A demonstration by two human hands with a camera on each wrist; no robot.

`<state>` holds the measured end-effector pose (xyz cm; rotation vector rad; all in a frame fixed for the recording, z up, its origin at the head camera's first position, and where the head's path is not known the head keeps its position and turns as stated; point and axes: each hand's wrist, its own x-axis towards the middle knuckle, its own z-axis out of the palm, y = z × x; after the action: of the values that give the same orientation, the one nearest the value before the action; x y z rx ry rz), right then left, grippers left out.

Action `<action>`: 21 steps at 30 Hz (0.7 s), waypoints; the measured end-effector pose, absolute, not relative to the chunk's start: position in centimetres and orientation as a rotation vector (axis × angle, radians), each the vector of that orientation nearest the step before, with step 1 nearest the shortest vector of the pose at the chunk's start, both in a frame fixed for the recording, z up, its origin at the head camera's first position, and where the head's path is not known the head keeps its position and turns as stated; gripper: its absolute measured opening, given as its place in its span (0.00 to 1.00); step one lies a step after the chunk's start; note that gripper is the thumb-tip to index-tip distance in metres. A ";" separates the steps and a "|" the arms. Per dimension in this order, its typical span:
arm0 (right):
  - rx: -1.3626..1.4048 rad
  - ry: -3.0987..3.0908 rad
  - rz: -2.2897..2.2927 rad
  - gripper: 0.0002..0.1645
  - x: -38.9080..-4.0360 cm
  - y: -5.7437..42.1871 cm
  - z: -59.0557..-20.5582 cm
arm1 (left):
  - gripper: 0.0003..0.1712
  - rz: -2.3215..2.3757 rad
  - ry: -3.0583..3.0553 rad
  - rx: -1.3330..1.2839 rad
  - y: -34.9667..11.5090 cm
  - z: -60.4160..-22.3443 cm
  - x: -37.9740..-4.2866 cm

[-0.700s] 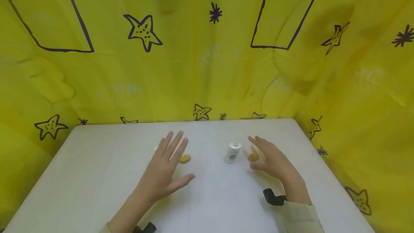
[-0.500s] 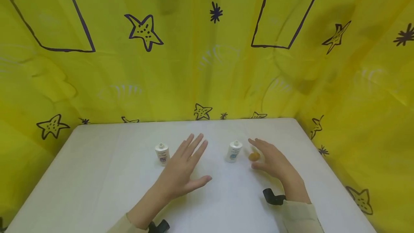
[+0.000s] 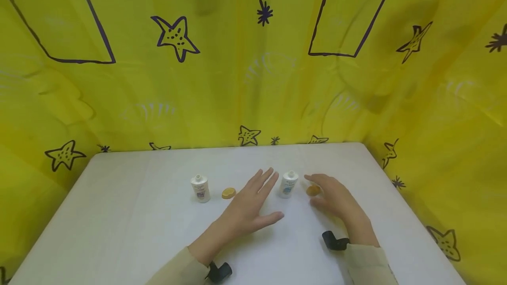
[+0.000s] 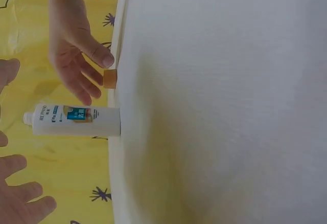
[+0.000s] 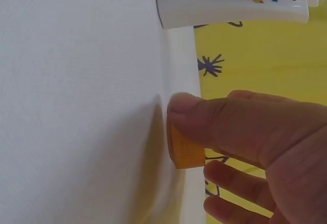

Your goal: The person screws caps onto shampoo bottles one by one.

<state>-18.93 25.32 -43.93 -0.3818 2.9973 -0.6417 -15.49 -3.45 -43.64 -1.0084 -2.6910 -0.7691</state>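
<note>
My left hand (image 3: 249,208) hovers over the middle of the table with fingers straight and thumb spread, its fingertips just left of a white shampoo bottle (image 3: 288,184). That bottle stands upright with a bare neck and a blue label, seen closer in the left wrist view (image 4: 76,120). On its right, my right hand (image 3: 336,197) reaches round a small orange cap-like piece (image 3: 313,190), fingers loosely bent. In the right wrist view the thumb overlaps this orange piece (image 5: 188,150), while the other fingers stand apart from it.
Further left a second white bottle (image 3: 200,188) stands upright with a bare neck. A flat oval orange piece (image 3: 228,193) lies beside it. The white table (image 3: 119,228) ends at a yellow curtain (image 3: 222,78) with drawn stars.
My left hand has moved right, from over the left bottle and its orange piece to beside the right bottle. My right hand has stayed nearly in place, its fingers slightly more bent.
</note>
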 end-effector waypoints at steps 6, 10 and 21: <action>-0.371 3.047 -0.611 0.32 -18.8 25.2 -44.2 | 0.50 -1.004 -2.762 -0.955 -2.0 -44.0 -16.2; -0.325 3.036 -0.612 0.31 -18.7 25.0 -44.2 | 0.49 -1.170 -2.809 -0.877 -1.2 -44.2 -16.9; -0.281 3.046 -0.579 0.26 -18.9 24.9 -44.1 | 0.44 -1.575 -2.735 -0.751 0.6 -44.5 -19.2</action>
<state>-18.91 24.90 -44.10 -0.2807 3.0462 -0.5791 -19.19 0.65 -44.47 -0.7511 -2.7348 -1.5747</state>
